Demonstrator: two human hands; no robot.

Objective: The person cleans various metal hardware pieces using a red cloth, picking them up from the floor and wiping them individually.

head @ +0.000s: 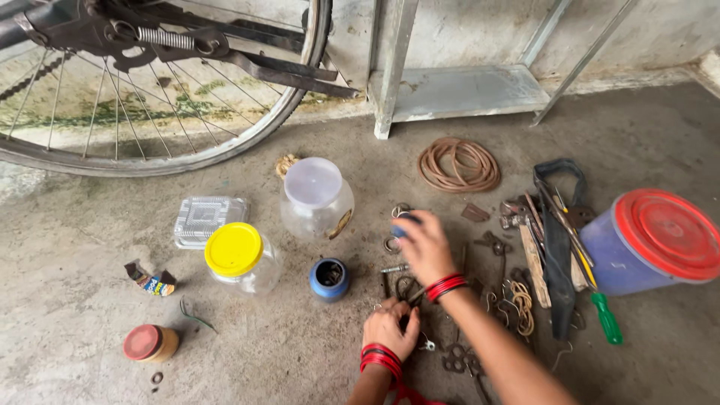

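Left hand (390, 328) at 6 o'clock, fingers curled onto small metal bits (409, 289) on floor; grip unclear. Right hand (424, 244) just past, fingers closed on blue lid (400, 227), possibly. Open blue pot (328, 279) at 9 o'clock of hands. Clear jar (318, 199) beyond; wire coil (458, 165) at 1 o'clock.

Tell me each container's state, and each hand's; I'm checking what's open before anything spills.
Yellow-lidded jar: lid on.
Clear-lidded jar: lid on.
Blue tin: open, no lid.
Blue bucket: red lid on.
Small red-lidded jar: closed.
Left hand: on small metal parts.
Right hand: gripping a small dark object.
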